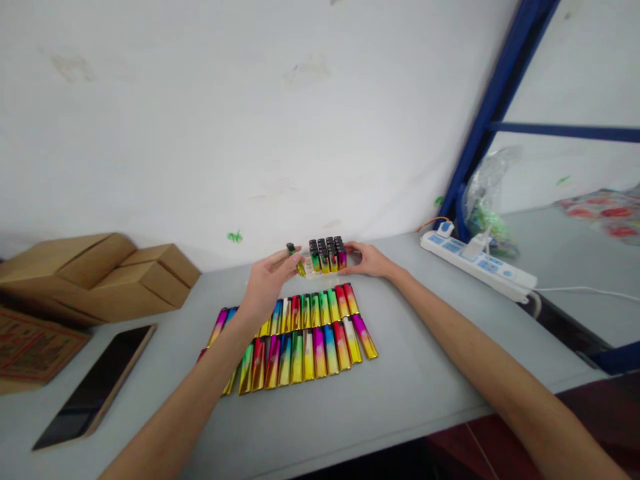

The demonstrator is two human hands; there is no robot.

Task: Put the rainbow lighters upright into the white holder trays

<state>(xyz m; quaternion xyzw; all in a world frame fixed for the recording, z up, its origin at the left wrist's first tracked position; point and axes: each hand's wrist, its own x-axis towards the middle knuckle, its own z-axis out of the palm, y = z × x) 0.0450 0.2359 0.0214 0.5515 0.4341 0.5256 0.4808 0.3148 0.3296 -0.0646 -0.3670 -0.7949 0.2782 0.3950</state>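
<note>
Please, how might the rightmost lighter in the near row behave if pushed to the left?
The rightmost lighter looks glossy, so it may slide easily. Its straight, slender body suggests it will stay stiff. It would probably bump the yellow-and-white lighter lying close beside it.

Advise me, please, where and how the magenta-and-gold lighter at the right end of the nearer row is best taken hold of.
Probably pinch the magenta-and-gold lighter across its long edges near the gold end, coming from the right: it lies flat with that side open, while the white-and-gold lighter lies close along its left.
</note>
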